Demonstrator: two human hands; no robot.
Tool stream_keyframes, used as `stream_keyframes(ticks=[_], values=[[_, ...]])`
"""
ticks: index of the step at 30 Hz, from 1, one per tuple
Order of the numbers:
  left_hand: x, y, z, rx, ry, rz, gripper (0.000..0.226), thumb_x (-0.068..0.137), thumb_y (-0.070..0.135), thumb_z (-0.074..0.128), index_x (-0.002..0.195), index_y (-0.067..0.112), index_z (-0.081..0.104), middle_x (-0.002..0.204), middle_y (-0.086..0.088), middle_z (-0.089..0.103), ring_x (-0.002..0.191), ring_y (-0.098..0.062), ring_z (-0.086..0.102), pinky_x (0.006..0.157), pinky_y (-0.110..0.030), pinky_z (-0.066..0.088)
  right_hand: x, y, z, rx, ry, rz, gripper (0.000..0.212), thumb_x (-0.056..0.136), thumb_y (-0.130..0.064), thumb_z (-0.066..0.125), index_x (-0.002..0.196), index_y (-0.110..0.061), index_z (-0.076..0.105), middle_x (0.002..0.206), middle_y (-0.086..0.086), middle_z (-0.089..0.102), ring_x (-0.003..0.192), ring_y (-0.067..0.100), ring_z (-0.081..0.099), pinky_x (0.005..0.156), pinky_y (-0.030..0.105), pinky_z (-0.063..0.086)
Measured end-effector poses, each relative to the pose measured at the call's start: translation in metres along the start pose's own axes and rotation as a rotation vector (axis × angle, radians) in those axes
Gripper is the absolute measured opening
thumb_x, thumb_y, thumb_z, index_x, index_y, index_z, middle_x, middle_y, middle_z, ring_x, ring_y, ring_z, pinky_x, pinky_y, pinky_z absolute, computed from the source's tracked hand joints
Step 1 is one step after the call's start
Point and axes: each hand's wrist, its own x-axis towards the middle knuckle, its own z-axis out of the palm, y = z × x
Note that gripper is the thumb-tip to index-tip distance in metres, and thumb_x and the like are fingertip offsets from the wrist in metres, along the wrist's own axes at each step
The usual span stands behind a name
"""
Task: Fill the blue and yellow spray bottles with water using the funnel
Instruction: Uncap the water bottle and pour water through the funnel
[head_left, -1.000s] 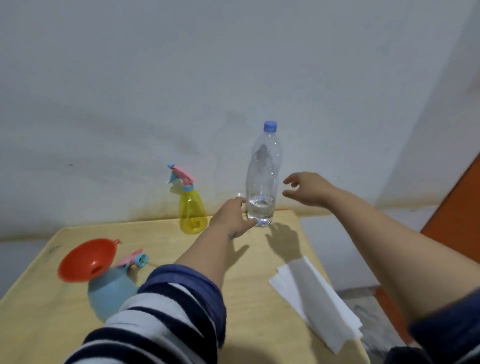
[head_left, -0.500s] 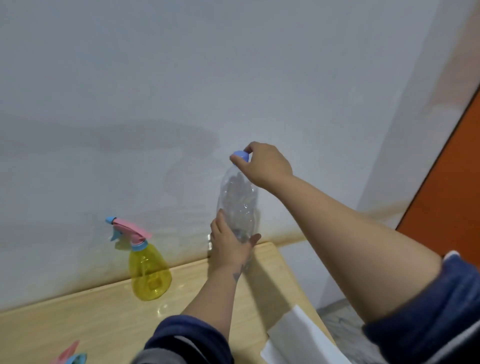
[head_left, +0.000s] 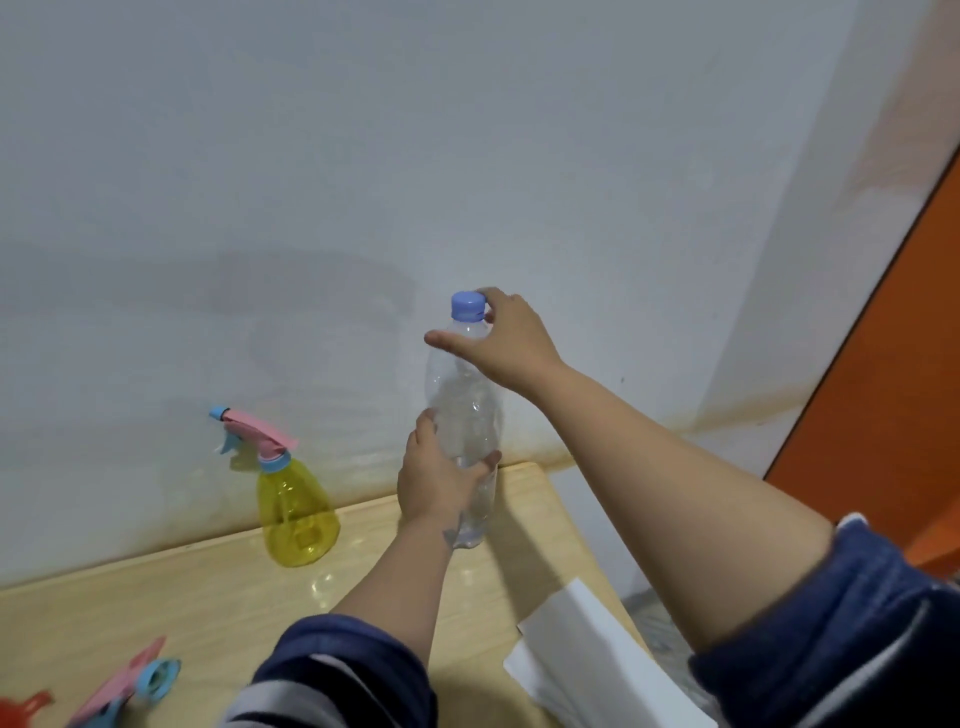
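Left hand (head_left: 436, 483) gripping water bottle (head_left: 465, 415) near table (head_left: 208, 597) edge, right hand (head_left: 506, 338) pinching cap (head_left: 467, 305)

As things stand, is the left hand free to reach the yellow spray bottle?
Probably not right away: the left hand grips the water bottle while the right hand pinches its cap. The path to the yellow spray bottle looks clear.

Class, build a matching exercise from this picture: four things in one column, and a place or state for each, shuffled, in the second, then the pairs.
Things
1. yellow spray bottle
2. bottle cap
3. clear water bottle
4. white paper

States
A. gripped round its body by the left hand
B. lying flat at the table's right edge
C. standing by the wall, untouched
D. pinched by the right hand

Pairs: 1-C, 2-D, 3-A, 4-B
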Motion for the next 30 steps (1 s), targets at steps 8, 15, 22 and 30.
stream_keyframes(ticks=[8,15,22,30], values=[[-0.065,0.009,-0.034,0.03,0.037,-0.043,0.091,0.063,0.051,0.083,0.136,0.023,0.036,0.135,0.004,0.05,0.121,-0.02,0.052,0.087,-0.033,0.046,-0.065,-0.009,-0.004,0.092,-0.125,-0.008,0.079,0.072,-0.044,0.079,0.137,-0.018,0.043,0.128,-0.002,0.051,0.116,0.015,0.052,0.082,0.023,0.037],[-0.14,0.007,-0.056,-0.009,0.112,-0.105,0.098,0.061,0.048,0.085,0.141,0.022,0.034,0.139,0.002,0.049,0.124,-0.022,0.051,0.088,-0.031,0.043,-0.131,-0.022,-0.013,0.097,-0.18,-0.086,0.079,0.071,-0.046,0.079,0.136,-0.018,0.044,0.131,0.0,0.052,0.119,0.016,0.052,0.085,0.024,0.039],[-0.205,-0.006,-0.074,0.014,0.131,-0.141,0.102,0.06,0.048,0.086,0.143,0.021,0.032,0.141,0.0,0.048,0.127,-0.021,0.049,0.094,-0.033,0.044,-0.197,-0.03,-0.017,0.112,-0.201,-0.124,0.075,0.069,-0.047,0.08,0.131,-0.019,0.048,0.117,-0.006,0.052,0.115,0.015,0.053,0.088,0.028,0.043],[-0.244,-0.019,-0.084,-0.02,0.087,-0.115,0.102,0.063,0.045,0.086,0.144,0.02,0.028,0.144,0.001,0.042,0.131,-0.021,0.044,0.098,-0.033,0.041,-0.246,-0.035,-0.016,0.065,-0.154,-0.121,0.081,0.065,-0.051,0.08,0.133,-0.022,0.047,0.128,-0.003,0.053,0.119,0.015,0.052,0.096,0.036,0.046]])
